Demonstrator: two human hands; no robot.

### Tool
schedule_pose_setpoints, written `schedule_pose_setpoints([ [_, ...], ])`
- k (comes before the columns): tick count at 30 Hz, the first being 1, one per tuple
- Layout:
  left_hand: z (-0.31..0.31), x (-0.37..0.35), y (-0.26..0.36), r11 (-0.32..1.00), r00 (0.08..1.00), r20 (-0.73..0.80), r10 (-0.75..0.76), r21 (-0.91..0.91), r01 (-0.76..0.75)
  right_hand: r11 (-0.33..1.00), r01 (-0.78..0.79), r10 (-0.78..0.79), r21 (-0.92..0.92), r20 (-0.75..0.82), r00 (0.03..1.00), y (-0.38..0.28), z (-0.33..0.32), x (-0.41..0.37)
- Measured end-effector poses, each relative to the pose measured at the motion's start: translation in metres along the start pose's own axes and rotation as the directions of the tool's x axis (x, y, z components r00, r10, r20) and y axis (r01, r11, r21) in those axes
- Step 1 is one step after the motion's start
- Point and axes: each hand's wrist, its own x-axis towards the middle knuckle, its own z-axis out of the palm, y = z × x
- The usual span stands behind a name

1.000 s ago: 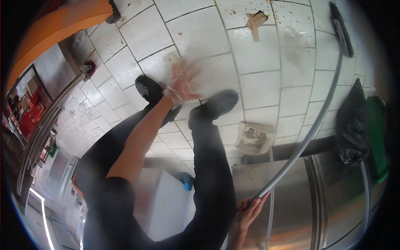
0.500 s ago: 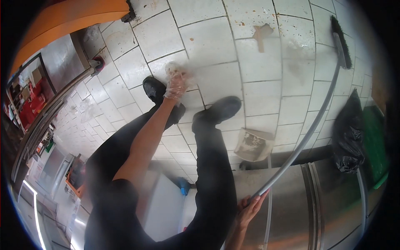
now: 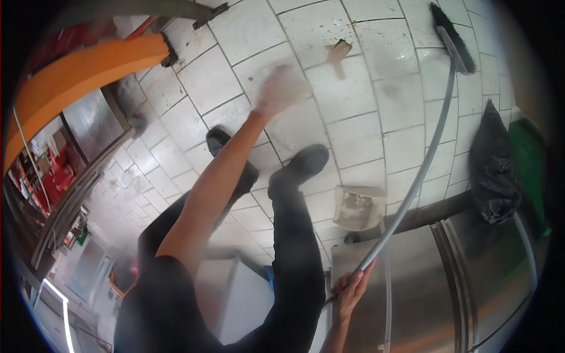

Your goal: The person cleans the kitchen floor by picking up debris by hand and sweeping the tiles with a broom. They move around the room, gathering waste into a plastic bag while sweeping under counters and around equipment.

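Observation:
In the head view my right hand (image 3: 352,288) is closed around the long grey handle of a broom (image 3: 419,170). The broom's black-bristled head (image 3: 454,44) rests on the tiled floor at the upper right. My left hand (image 3: 280,94) reaches out over the floor beyond my black shoes (image 3: 305,162), smeared by motion; I cannot tell whether it holds anything. A torn piece of brown cardboard (image 3: 339,54) lies ahead of it, with crumbs scattered nearby. Close to my right foot, a pale dustpan (image 3: 358,207) with debris in it lies on the floor.
At the right, a black garbage bag (image 3: 494,182) hangs beside a green bin (image 3: 528,170). Stainless steel cabinet fronts (image 3: 400,282) run along the lower right. An orange piece of equipment (image 3: 88,67) and a metal-edged counter stand at the left. White wet-looking tiles (image 3: 359,138) cover the floor.
My left hand has swung forward and to the right, away from my left shoe toward the cardboard. The view has shifted slightly; my right hand keeps its grip on the broom.

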Motion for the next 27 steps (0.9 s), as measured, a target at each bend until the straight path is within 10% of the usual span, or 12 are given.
schedule_pose_setpoints([
  [2,0.043,0.043,0.05,0.694,0.955,0.045,0.293,0.677,-0.245,0.999,-0.002,0.002,0.051,0.001,1.0,0.007,-0.002,0.004],
  [4,0.077,0.069,0.04,0.376,0.82,0.123,0.559,0.844,-0.383,0.996,-0.006,0.006,0.093,0.006,1.0,0.014,0.0,0.011],
  [7,0.104,0.112,0.01,0.909,0.996,0.01,-0.091,0.409,0.079,0.994,-0.018,0.02,0.112,-0.015,1.0,0.027,0.007,0.019],
  [9,0.109,0.131,-0.035,0.664,0.997,0.037,-0.073,0.747,0.02,0.985,0.037,-0.033,0.166,-0.026,0.999,0.04,0.011,0.026],
  [10,0.117,0.126,-0.065,0.342,0.859,0.051,0.509,0.904,-0.256,0.979,0.001,-0.001,0.201,-0.001,1.0,0.041,0.013,0.026],
  [13,0.118,0.127,-0.072,0.07,0.921,0.196,0.336,0.97,-0.232,0.976,-0.024,0.023,0.217,0.01,1.0,0.044,0.022,0.026],
  [14,0.115,0.128,-0.057,0.335,0.968,0.208,0.142,0.91,-0.245,0.971,-0.026,0.023,0.239,0.015,1.0,0.045,0.024,0.024],
  [17,0.129,0.138,-0.036,0.306,0.989,0.054,-0.137,0.952,-0.009,0.958,-0.026,0.018,0.285,0.032,0.999,0.04,0.024,0.02],
  [20,0.169,0.136,0.02,0.635,0.861,0.339,0.379,0.582,-0.508,0.97,-0.06,0.056,0.234,0.022,0.998,0.036,0.022,0.021],
  [23,0.22,0.147,0.028,0.342,0.544,0.629,0.555,0.423,-0.839,0.956,-0.083,0.072,0.282,0.052,0.996,0.042,0.021,0.024],
  [26,0.237,0.153,-0.007,0.057,0.548,0.817,0.18,0.547,-0.835,0.956,-0.063,0.053,0.286,0.044,0.998,0.045,0.019,0.025],
  [27,0.232,0.15,-0.008,0.276,0.639,0.764,0.088,0.598,-0.753,0.957,-0.08,0.069,0.278,0.048,0.996,0.044,0.018,0.025],
])
